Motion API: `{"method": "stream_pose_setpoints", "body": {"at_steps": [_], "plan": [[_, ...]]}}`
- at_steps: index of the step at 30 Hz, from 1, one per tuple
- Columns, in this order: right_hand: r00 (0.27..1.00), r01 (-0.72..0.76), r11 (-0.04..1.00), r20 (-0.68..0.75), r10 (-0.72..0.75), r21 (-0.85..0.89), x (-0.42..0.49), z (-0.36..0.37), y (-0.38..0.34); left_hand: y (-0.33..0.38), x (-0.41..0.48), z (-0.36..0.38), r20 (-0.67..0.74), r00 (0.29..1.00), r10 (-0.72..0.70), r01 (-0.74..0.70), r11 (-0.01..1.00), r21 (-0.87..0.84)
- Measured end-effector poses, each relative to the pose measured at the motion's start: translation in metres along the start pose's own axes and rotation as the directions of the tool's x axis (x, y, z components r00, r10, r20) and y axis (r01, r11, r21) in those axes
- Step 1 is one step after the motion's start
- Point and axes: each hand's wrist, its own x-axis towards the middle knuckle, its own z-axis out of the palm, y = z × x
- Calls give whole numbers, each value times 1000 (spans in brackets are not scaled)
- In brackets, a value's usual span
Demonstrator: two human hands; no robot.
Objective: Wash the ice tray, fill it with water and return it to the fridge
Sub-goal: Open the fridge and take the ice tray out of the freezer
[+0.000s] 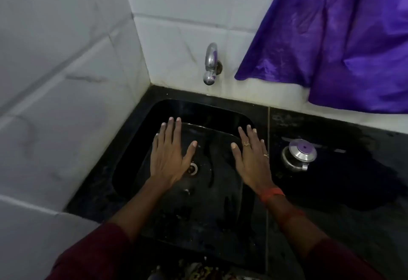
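We hold both hands palm-down, fingers spread, above the black sink (132, 169); neither grips anything. The left hand (169, 158) hovers over the left half of the basin, its thumb just above the metal drain (192, 168). The right hand (251, 160) hovers over the right half, near the sink's right rim; it carries two rings and an orange band at the wrist. The two hands are level with each other and well apart.

The ice tray is not visible anywhere in our view, so we cannot place it relative to either hand.

A chrome tap (211, 64) projects from the tiled wall at the far side, above the sink's far edge. On the dark bench (331, 191), to the right of the right hand, sits a steel pot with a purple-knobbed lid (299, 153). A purple cloth (331, 36) hangs at far right.
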Motion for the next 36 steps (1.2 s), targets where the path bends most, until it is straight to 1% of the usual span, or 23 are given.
{"method": "stream_pose_setpoints", "body": {"at_steps": [4,11,17,20,25,30,36], "plan": [[994,75,997,79,-75,8,-1,14,-23,-19,-20,-6,-47,995,-85,88,995,48],[965,190,979,170,-201,79,-12,51,-68,-61,-61,-19,-95,971,-221,225,974,33],[927,275,952,224,-299,135,-36,78,-114,-97,-115,-35,-121,931,-344,347,938,5],[897,323,929,255,-362,182,-56,91,-140,-112,-150,-43,-136,903,-407,407,913,-26],[825,390,886,333,-457,250,-98,109,-180,-135,-213,-53,-146,856,-497,496,867,-41],[746,443,844,399,-533,301,-139,123,-211,-147,-273,-60,-159,786,-597,600,799,-32],[616,519,772,466,-635,366,-177,132,-232,-145,-336,-59,-162,679,-716,721,692,-37]]}}
